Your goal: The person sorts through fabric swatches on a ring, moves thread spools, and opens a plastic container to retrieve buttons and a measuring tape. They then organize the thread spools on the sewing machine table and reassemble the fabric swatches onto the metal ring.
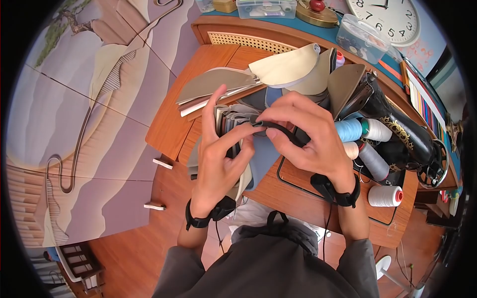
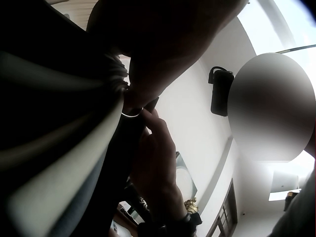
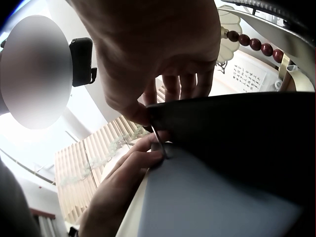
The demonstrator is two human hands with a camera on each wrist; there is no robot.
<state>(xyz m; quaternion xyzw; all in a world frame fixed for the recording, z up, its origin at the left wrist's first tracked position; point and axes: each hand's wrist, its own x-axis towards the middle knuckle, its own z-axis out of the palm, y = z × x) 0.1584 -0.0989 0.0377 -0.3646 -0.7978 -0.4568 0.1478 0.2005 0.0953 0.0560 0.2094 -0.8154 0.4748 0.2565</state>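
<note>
Several grey, beige and blue swatches (image 1: 233,114) fan out under both hands, gathered on a thin metal ring (image 2: 132,114), also visible in the right wrist view (image 3: 159,140). My left hand (image 1: 216,156) pinches the gathered ends beside the ring, its index finger raised. With thumb and fingers, my right hand (image 1: 318,136) pinches a dark swatch (image 1: 283,130) close to the ring. That dark piece fills much of the right wrist view, above a pale blue-grey swatch (image 3: 197,197). The fingertips hide part of the ring.
Thread spools (image 1: 349,130) and a black sewing machine (image 1: 407,129) stand to the right on the wooden table (image 1: 164,121). Beige and grey swatches (image 1: 285,64) spread behind the hands. Clear boxes (image 1: 362,38) and a clock (image 1: 385,20) lie further back.
</note>
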